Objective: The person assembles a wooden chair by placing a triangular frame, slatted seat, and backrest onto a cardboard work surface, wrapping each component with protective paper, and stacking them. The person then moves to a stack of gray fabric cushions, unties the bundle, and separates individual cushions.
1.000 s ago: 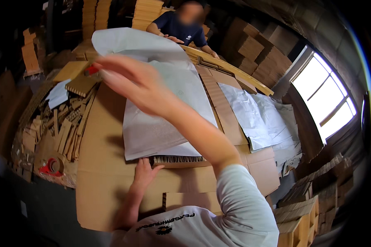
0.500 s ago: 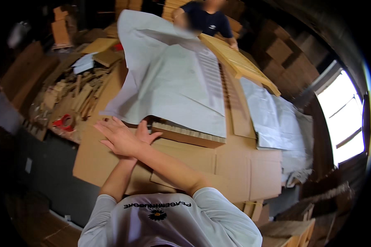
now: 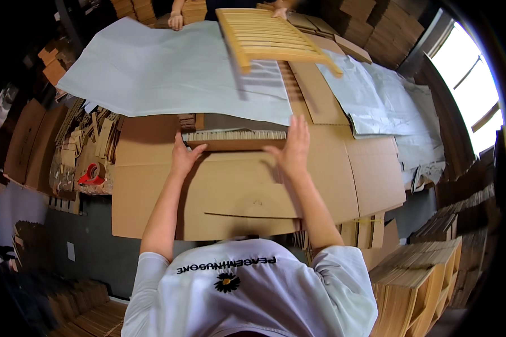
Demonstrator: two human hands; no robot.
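A brown cardboard piece with a pale, ridged edge (image 3: 236,144) lies crosswise on the cardboard in front of me. At its left end is my left hand (image 3: 183,157), thumb spread away from the fingers. My right hand (image 3: 294,150) is at its right end, fingers stretched out and thumb apart. Whether either hand presses on the piece, I cannot tell. A large whitish sheet (image 3: 168,73) covers the area beyond it, with its near edge just above the ridged edge. Across the table a person's hand (image 3: 175,21) is at the sheet's far edge.
The person holds a yellow slatted wooden frame (image 3: 275,42) over the sheet's right part. Flat cardboard (image 3: 146,191) covers the near table. More whitish sheeting (image 3: 382,95) lies at right. Wood scraps and a red tape dispenser (image 3: 91,175) lie at left. Wooden pieces (image 3: 416,281) stand lower right.
My hands, crossed at the left before, are now apart at the two ends of the cardboard piece. The raised, folded sheet now lies flatter and spreads left. The slatted frame has shifted over the sheet.
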